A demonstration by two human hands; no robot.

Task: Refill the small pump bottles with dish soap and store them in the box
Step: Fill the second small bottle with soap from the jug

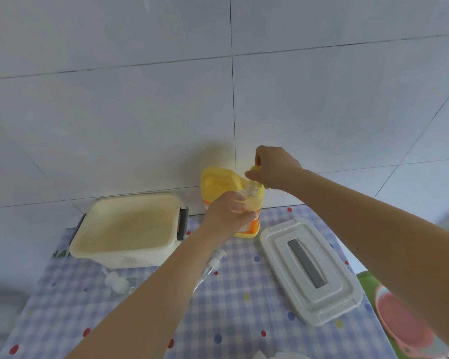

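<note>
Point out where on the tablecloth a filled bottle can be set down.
Bare cloth lies near the front edge, between the left forearm and the box lid. Crowded: the strip before the box, with a pump head and another pump; behind, the yellow jug.

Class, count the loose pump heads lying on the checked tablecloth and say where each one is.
2. One pump head lies beside the left forearm, in front of the yellow soap jug; the other pump head lies in front of the open box. The arms may hide more.

Glossy plastic box (pixel 125 229), checked cloth (pixel 233 301) beneath.
</note>
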